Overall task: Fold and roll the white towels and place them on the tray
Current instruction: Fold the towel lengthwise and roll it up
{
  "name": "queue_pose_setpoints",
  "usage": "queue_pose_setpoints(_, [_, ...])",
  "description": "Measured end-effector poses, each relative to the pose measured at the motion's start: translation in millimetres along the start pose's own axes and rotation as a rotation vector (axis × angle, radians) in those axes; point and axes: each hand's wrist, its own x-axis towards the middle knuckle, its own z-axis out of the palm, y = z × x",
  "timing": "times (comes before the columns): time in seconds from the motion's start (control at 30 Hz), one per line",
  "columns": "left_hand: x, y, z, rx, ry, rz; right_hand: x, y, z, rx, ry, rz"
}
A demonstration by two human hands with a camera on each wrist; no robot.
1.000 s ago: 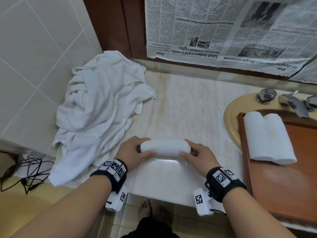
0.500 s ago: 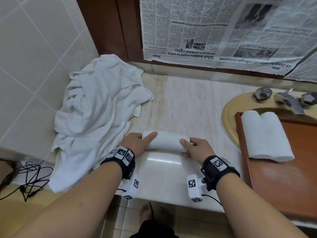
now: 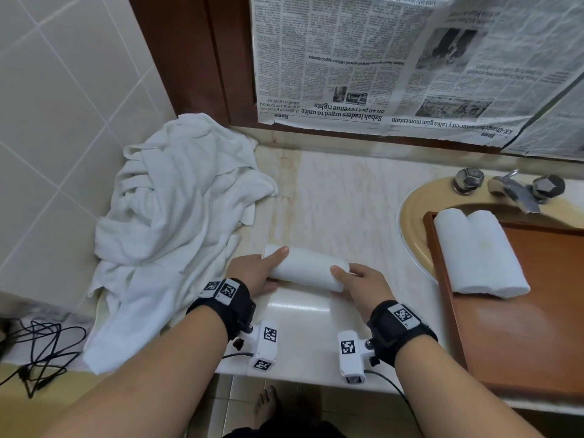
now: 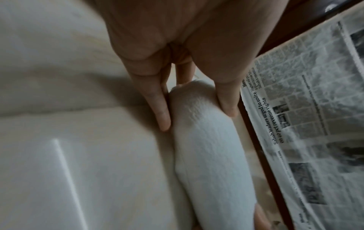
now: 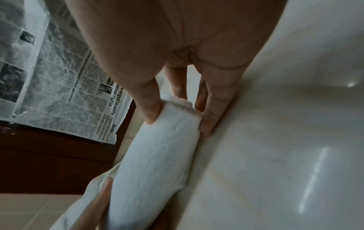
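Observation:
A rolled white towel lies on the marble counter, a little askew, its left end farther from me. My left hand grips the left end, thumb on top; in the left wrist view the hand pinches the roll between thumb and fingers. My right hand grips the right end, and in the right wrist view it pinches the roll in the same way. The wooden tray sits to the right over the sink, with two rolled towels side by side at its far left corner.
A heap of crumpled white towels fills the counter's left end against the tiled wall. The beige sink and its taps are at the right. Newspaper hangs above the counter. Black cables lie at lower left.
The roll has moved slightly away from the counter's front edge with both hands on its ends. The left thumb now lies stretched along the top of the roll.

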Motion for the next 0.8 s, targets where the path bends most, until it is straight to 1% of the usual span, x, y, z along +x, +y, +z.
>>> queue_pose_setpoints(0.1, [-12,3,7,-0.197,-0.023,0.074,-18,7,-6,0.183,-0.020,0.026])
queue_pose_setpoints(0.2, [-21,18,19,-0.293,-0.052,0.141,-31,7,-17,0.366,-0.042,0.013])
queue_pose_setpoints(0.27, [-23,35,33,-0.310,-0.076,0.174,-38,3,-28,0.403,-0.062,-0.005])
queue_pose_setpoints(0.43, [-27,97,86,-0.165,-0.054,0.302,-50,-3,-66,0.329,-0.120,-0.064])
queue_pose_setpoints(0.5, [-27,123,113,-0.074,-0.069,0.369,-49,0,-86,0.336,-0.106,-0.087])
queue_pose_setpoints(0.57, [-26,148,143,0.009,-0.100,0.405,-46,1,-111,0.376,-0.072,-0.109])
queue_pose_setpoints(0.67, [-21,181,195,0.053,-0.141,0.387,-44,1,-153,0.447,-0.036,-0.133])
queue_pose_setpoints(0.8, [-18,219,267,0.128,-0.238,0.341,-40,0,-210,0.590,-0.006,-0.179])
